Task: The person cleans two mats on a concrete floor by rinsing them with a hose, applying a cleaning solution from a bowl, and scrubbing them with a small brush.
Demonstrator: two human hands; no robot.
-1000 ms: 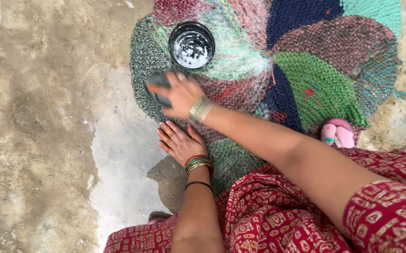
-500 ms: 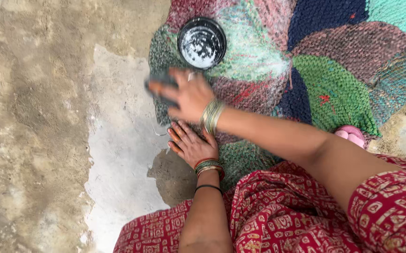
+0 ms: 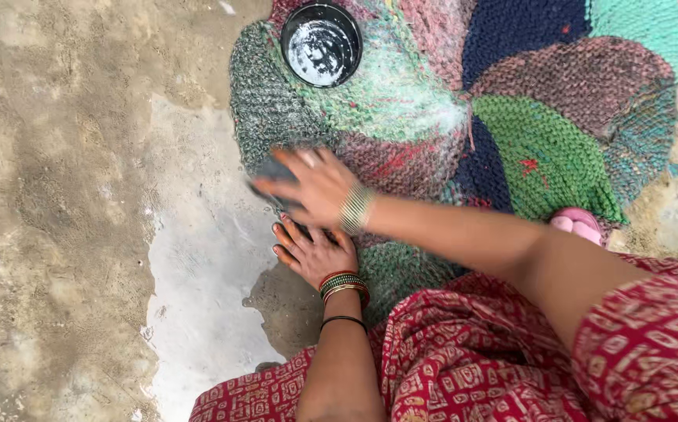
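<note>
A dark scrubbing brush (image 3: 270,173), blurred in the picture, is gripped under the closed right hand (image 3: 317,187) and pressed onto the near left edge of a round braided mat (image 3: 526,133) of many colours, which is spread on a wet concrete floor (image 3: 65,195). The left hand (image 3: 311,250) is laid flat and open, fingers spread, on the mat's rim just below the brush, touching nothing else. A black bowl (image 3: 322,44) of foamy white water is set on the mat's far left part, well clear of both hands. For a good scrub, the mat is best pinned firmly by the flat palm so it is not dragged, the brush kept flat with short even strokes, and the bowl left unknocked. A pink sandal (image 3: 581,223) is seen beside the mat's near edge.
</note>
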